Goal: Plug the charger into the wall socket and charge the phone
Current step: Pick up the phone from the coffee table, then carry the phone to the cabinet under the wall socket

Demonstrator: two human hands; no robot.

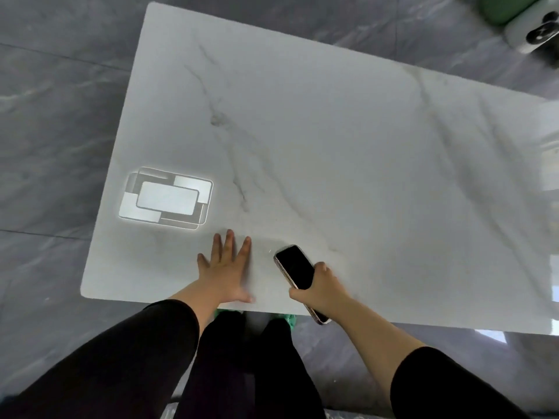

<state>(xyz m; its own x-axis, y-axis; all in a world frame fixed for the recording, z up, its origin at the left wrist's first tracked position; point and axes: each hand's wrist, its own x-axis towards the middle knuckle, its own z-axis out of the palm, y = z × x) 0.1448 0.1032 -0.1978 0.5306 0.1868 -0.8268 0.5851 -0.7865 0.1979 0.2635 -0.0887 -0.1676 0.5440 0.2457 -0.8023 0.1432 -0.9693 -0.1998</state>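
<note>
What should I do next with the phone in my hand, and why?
Probably set the phone flat on the table. Your right hand grips it with its lower end hanging past the near edge, your left hand is empty, and no charger or socket is in view.

One head-worn wide-angle view looks steeply down, close over the white marble table (332,146) and grey floor (54,116).

— Where's the phone (298,273)?
— In the right hand (320,287), gripped around its lower half, dark screen up, over the near edge of the white marble table (332,146).
— And the left hand (225,267)?
— Flat on the tabletop, fingers spread.
</note>
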